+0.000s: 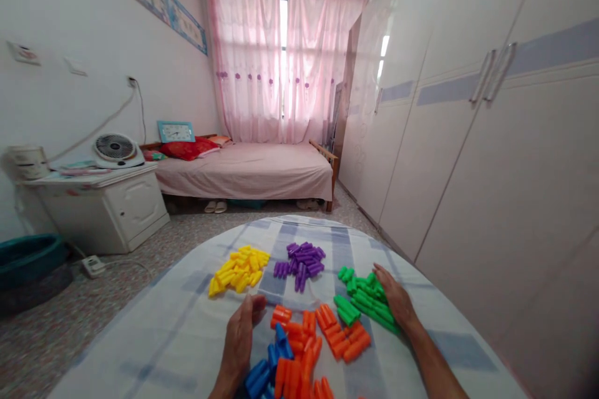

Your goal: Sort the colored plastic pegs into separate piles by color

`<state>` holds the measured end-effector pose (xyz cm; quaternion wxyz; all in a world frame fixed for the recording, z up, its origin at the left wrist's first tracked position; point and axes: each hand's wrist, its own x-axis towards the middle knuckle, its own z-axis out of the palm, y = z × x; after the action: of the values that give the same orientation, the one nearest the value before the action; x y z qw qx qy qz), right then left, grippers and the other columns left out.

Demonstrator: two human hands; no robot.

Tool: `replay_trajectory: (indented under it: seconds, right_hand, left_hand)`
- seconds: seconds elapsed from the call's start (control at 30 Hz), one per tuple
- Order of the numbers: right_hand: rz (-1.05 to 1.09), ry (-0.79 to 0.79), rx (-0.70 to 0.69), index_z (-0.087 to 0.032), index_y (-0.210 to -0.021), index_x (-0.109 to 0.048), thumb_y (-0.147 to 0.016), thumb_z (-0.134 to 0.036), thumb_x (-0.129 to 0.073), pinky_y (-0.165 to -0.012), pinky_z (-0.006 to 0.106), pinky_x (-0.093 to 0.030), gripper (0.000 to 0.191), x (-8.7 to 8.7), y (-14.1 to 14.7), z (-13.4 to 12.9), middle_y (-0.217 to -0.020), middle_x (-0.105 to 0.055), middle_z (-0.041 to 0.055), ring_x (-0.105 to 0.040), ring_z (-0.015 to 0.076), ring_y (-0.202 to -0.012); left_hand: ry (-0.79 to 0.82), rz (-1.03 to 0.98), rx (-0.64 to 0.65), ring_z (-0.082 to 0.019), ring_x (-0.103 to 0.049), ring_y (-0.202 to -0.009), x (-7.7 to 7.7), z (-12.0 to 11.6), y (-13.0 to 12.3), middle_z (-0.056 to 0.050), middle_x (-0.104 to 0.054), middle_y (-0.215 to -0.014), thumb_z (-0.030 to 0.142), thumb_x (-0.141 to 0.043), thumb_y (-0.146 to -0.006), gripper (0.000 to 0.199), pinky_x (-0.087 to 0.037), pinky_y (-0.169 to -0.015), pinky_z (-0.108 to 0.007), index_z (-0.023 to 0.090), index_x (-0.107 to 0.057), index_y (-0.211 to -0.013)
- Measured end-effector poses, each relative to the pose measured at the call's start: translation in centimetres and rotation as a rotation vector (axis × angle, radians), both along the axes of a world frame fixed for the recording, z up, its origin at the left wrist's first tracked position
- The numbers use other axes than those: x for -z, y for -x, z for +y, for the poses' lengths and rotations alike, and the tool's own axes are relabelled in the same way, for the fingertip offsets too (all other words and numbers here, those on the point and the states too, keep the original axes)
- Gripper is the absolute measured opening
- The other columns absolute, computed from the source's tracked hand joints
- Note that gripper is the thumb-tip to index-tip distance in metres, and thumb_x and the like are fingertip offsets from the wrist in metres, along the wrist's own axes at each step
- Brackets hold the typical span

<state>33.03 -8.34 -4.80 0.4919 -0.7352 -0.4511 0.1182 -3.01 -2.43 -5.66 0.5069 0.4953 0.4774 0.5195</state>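
Short tube-like plastic pieces lie in piles by colour on a round table [154,330] with a blue-and-white checked cloth. My right hand [394,296] rests along the right side of the green pieces [367,296], fingers stretched out and touching the pile. On the other side, my left hand [239,331] stands on its edge with fingers slightly curved, grasping nothing. It is beside the orange pieces [299,336] and the blue pieces [262,374], which mix together near the table's front. Farther off are the yellow pieces [238,269] and the purple pieces [304,260].
Beyond the table stands a bed [248,168] with a pink sheet, before pink curtains [248,62]. A white wardrobe [468,187] lines the right side. At left are a cabinet [135,206] bearing a fan [116,148], a green basin [30,252] and a power strip [93,265].
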Motion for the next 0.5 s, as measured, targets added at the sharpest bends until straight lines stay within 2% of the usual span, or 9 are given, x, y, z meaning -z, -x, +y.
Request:
replay_trajectory:
  seconds: [0.13, 0.3, 0.5]
  right_hand:
    - [0.039, 0.091, -0.197, -0.020, -0.107, -0.065, -0.077, -0.056, -0.043, -0.102, 0.042, -0.035, 0.052, -0.6, 3.0, -0.2, -0.114, -0.064, 0.0070, -0.055, 0.0241, -0.110]
    - [0.087, 0.065, -0.339, -0.021, -0.108, -0.064, -0.081, -0.051, -0.045, -0.101, 0.040, -0.035, 0.044, -0.9, 7.6, -0.4, -0.117, -0.062, 0.0065, -0.054, 0.0228, -0.111]
    - [0.193, 0.035, -0.519, -0.023, -0.110, -0.062, -0.086, -0.048, -0.041, -0.100, 0.038, -0.036, 0.040, -2.0, 12.5, -0.6, -0.117, -0.060, 0.0062, -0.053, 0.0211, -0.110]
  left_hand:
    - [0.043, 0.035, -0.010, -0.027, -0.065, -0.093, 0.0, 0.3, 0.0, -0.012, -0.071, -0.096, 0.074, -0.040, -0.072, 0.069, -0.054, -0.081, -0.039, 0.015, -0.069, -0.090]
    - [0.047, 0.073, -0.015, -0.026, -0.065, -0.095, 0.4, 0.3, 0.0, -0.011, -0.070, -0.099, 0.071, -0.038, -0.076, 0.065, -0.053, -0.081, -0.038, 0.016, -0.069, -0.093]
    - [0.004, 0.134, 0.017, -0.027, -0.062, -0.100, -0.2, 0.2, 0.0, -0.011, -0.069, -0.105, 0.072, -0.037, -0.075, 0.066, -0.053, -0.081, -0.036, 0.018, -0.068, -0.095]
